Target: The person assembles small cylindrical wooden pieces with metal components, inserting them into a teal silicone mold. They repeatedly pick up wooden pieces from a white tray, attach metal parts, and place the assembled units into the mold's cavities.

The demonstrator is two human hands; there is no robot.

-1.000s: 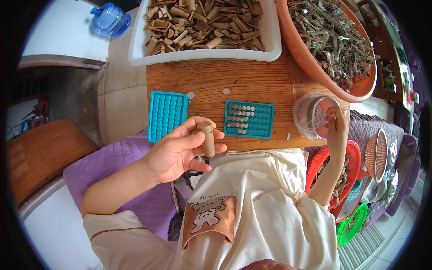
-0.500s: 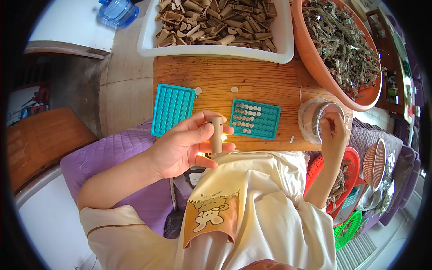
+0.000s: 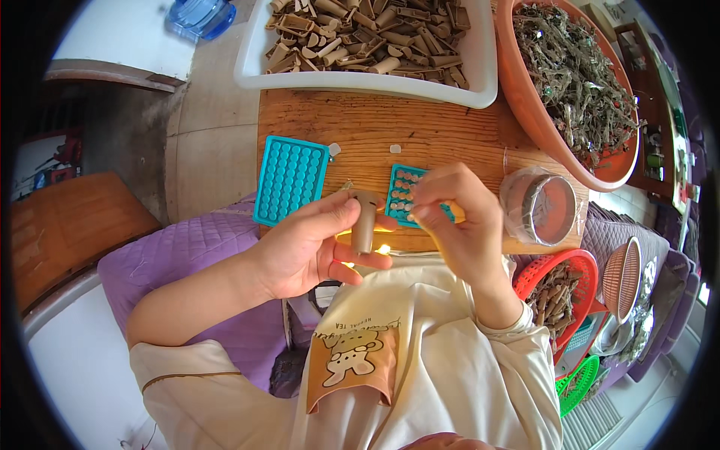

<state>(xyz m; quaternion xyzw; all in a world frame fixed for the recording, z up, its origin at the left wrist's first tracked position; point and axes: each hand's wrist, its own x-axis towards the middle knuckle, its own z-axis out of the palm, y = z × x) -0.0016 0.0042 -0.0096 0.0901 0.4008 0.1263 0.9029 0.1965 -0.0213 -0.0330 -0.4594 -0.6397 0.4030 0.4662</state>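
My left hand (image 3: 311, 244) holds a small tan tube (image 3: 364, 223) upright over the near edge of the wooden table (image 3: 375, 131). My right hand (image 3: 457, 225) is close beside the tube, fingertips pinched together; whether a small piece is between them I cannot tell. Behind my right hand lies a teal tray (image 3: 406, 193) with small round pieces in its holes, partly hidden. A second teal tray (image 3: 291, 180) with bare holes lies to the left.
A white bin (image 3: 480, 71) of tan wooden pieces stands at the back. An orange bowl (image 3: 529, 112) of dried sticks sits back right. A round container in clear plastic (image 3: 541, 208) is at right. Red and green baskets (image 3: 559, 300) stand lower right. Purple cushion (image 3: 180, 255) at left.
My right hand has left the round container at the right and come over to the tube. My left hand with the tube has shifted slightly right and down.
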